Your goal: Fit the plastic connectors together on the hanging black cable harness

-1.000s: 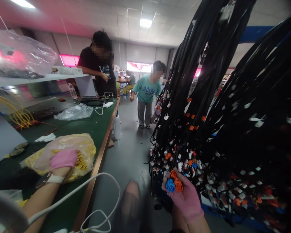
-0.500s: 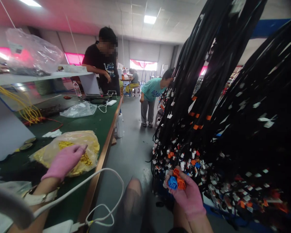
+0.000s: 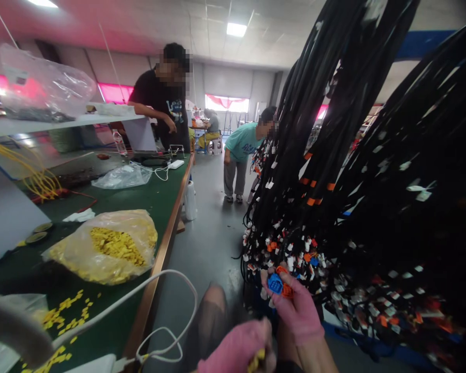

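My right hand, in a pink glove with bare fingertips, is closed around a few connector housings: a blue connector in front and orange connectors against it. Low in the view, my left hand, gloved alike, is curled and smeared by motion. Small yellow plastic pieces show inside its fingers; how many, I cannot tell. Left of it, on the green bench, lies an open clear bag full of the same yellow pieces. More loose yellow pieces are scattered in front of the bag.
Thick black cable bundles with white and orange connectors hang on the right. A white cable loops past the edge of the green bench. One person stands behind the bench; another bends beside the cables.
My left hand has left the bag and moved right and down, towards my right hand, with yellow pieces in it. Scattered yellow pieces on the bench have come into sight.
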`<state>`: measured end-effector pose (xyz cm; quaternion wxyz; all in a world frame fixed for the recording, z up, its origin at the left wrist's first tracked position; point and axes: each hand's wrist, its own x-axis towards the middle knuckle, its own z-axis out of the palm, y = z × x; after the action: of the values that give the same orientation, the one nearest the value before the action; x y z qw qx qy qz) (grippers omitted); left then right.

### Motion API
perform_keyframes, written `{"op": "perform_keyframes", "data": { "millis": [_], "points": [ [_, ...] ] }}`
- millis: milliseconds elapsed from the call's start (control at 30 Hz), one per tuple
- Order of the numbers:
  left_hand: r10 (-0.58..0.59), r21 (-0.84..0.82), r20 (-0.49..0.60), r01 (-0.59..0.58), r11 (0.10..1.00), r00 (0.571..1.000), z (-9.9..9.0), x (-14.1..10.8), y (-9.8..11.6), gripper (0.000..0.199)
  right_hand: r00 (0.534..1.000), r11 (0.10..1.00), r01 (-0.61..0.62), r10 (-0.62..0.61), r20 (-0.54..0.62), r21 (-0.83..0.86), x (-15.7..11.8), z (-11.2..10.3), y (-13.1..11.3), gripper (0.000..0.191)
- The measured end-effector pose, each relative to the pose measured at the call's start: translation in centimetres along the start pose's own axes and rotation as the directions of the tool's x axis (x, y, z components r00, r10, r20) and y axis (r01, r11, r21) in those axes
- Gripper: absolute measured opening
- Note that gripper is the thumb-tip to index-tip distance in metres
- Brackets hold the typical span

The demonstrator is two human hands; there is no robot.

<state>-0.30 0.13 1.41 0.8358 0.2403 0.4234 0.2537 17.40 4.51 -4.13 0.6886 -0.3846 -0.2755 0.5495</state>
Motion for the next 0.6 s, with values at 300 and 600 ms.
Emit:
{"op": "perform_keyframes", "data": {
  "millis": [300, 600],
  "points": [
    [0.198, -0.487, 0.209, -0.074, 0.870, 0.958, 1.6, 6.6, 2.3, 0.026, 0.988, 0.892, 0.155, -0.149, 0.048, -0.424, -0.3, -0.9, -1.2, 0.027],
    [0.261, -0.438, 0.276, -0.121, 0.891, 0.925, 0.4, 9.2, 2.2, 0.021, 0.999, 0.983, 0.020, -0.028, -0.043, -0.181, 0.7, -1.2, -1.2, 0.042]
  ]
}}
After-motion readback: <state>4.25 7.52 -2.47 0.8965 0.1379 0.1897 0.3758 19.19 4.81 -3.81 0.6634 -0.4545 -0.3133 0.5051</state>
